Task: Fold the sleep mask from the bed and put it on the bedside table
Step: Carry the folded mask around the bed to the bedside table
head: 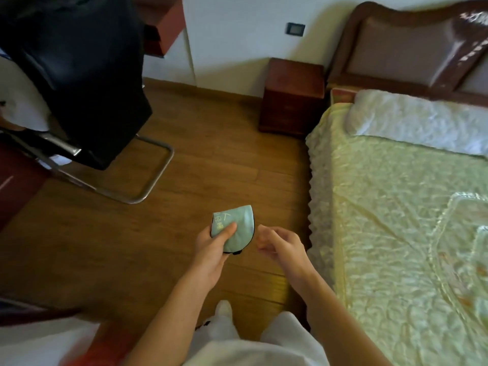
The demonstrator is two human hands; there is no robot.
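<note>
The sleep mask [239,227] is pale green with a black edge and printed characters, folded in half. My left hand [214,247] grips it over the wooden floor, thumb pressed on its front. A bit of black strap hangs below the hand. Just right of the mask, my right hand [280,244] holds nothing, its fingers loosely curled and apart from the fabric. The bedside table [293,93] is a dark red-brown wooden cabinet standing against the wall ahead, left of the bed [396,207], and nothing shows on its top.
A bed with a pale yellow-green quilted cover and a white pillow [420,120] fills the right side. A black chair [79,75] on a metal frame stands at the left. Wooden floor [211,167] lies between me and the cabinet.
</note>
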